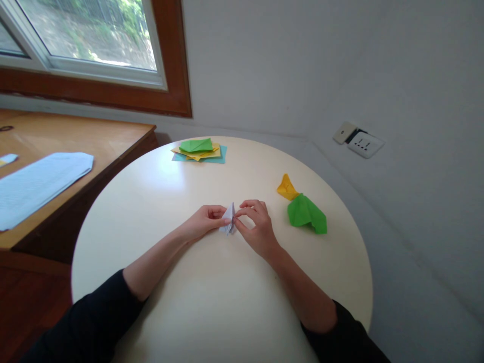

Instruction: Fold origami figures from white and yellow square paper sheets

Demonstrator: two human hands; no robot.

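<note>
Our dark sleeves cross the near rim of the round table [159, 312], bare around the hands. Left hand [202, 222] and right hand [257, 227] meet mid-table, both pinching the small white folded paper [229, 220]; its folds are half hidden by fingers. Rightward, a green paper [306, 214] nears the edge.
</note>
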